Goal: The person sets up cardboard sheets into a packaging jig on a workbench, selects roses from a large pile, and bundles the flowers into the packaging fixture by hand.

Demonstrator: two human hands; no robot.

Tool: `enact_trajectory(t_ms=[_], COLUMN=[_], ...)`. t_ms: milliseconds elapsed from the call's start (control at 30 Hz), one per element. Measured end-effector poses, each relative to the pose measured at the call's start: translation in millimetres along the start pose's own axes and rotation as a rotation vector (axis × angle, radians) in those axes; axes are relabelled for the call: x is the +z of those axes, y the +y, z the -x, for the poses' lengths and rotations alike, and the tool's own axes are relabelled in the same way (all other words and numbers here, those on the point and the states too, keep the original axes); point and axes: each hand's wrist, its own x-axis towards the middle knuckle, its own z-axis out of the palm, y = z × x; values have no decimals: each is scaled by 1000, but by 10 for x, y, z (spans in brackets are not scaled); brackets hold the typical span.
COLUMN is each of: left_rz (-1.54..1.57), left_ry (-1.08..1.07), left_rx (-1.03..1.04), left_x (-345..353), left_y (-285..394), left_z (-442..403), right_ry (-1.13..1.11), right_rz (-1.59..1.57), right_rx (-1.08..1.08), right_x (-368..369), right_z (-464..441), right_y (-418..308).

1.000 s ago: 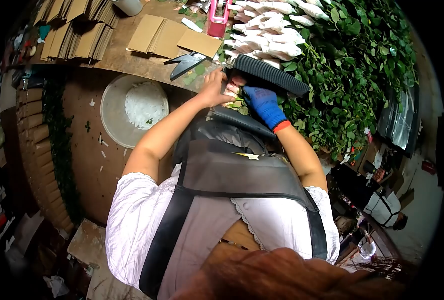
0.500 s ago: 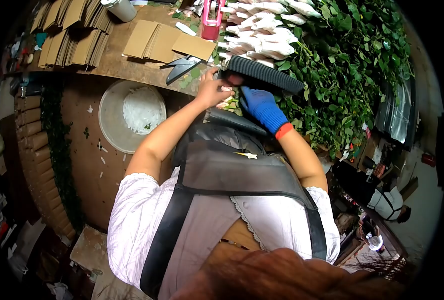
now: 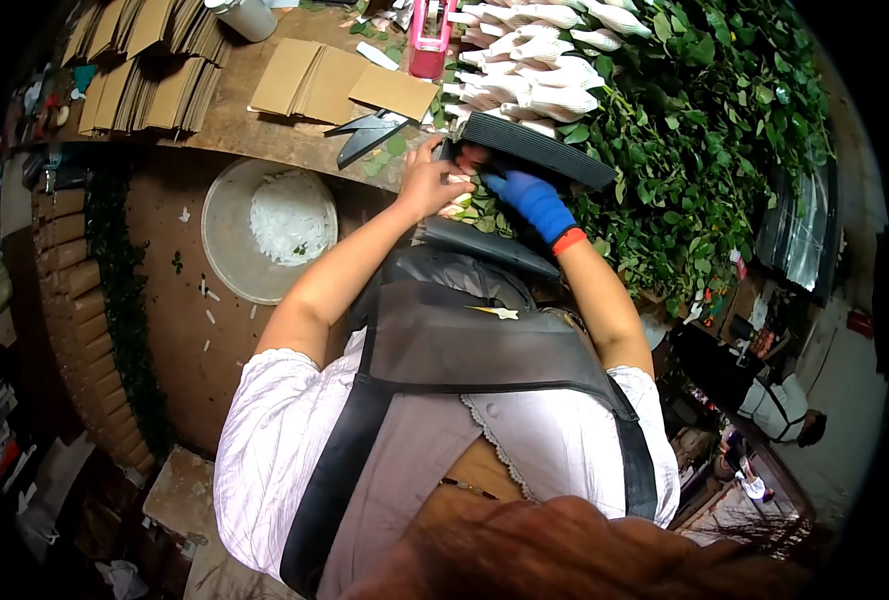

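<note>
Bare and with fingers apart, my left hand (image 3: 427,187) is at the left end of a black ribbed trough (image 3: 539,148), its thumb against pale flower heads (image 3: 454,208). A pinkish flower head (image 3: 471,158) shows just past its fingertips. My right hand (image 3: 532,203), in a blue knitted glove with a red cuff, reaches into the trough over the green leafy stems (image 3: 489,217). Its fingertips are in shadow among the stems, and what they touch is hidden. The trough's near black wall (image 3: 489,248) lies against my apron.
White mesh-wrapped buds (image 3: 539,75) with leafy stems (image 3: 704,130) lie beyond and right of the trough. Dark-handled cutters (image 3: 369,137), cardboard sheets (image 3: 309,82) and a pink tape dispenser (image 3: 428,45) are on the bench. A round tub (image 3: 226,262) with white scraps stands below left.
My right hand has shifted slightly deeper into the trough, away from my body. My left hand keeps its place at the flower heads. The view has moved a little.
</note>
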Motion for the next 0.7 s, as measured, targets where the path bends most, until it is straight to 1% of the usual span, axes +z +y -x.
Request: enact_trajectory(t_ms=[100, 167, 233, 300, 367, 400, 467, 533, 633, 700], left_rz=[-21, 4, 76, 27, 28, 11, -23, -85, -78, -62], left_ry=[-11, 9, 60, 7, -68, -47, 2, 78, 136, 145], left_rx=[-12, -12, 5, -35, -95, -114, -148, -63, -20, -4], left_x=[-5, 39, 71, 52, -93, -67, 16, 59, 59, 65], left_y=[-13, -64, -87, -40, 198, 190, 108, 89, 146, 124], left_z=[-20, -29, -63, -94, -170, -182, -202, -190, -144, -126], right_ry=[26, 77, 106, 110, 123, 127, 38, -58, 78, 112], right_rz=[-47, 15, 95, 194, 224, 236, 137, 26, -212, -206], right_rx=[-139, -136, -105, -45, -19, -5, 20, 28, 222, 198], right_x=[-2, 232, 258, 258, 250, 230, 115, -45, -385, -271], right_z=[-58, -135, -123, -45, -2, 35, 80, 159, 301, 312], right_y=[-10, 115, 89, 30, 4, -36, -57, -111, -324, -236])
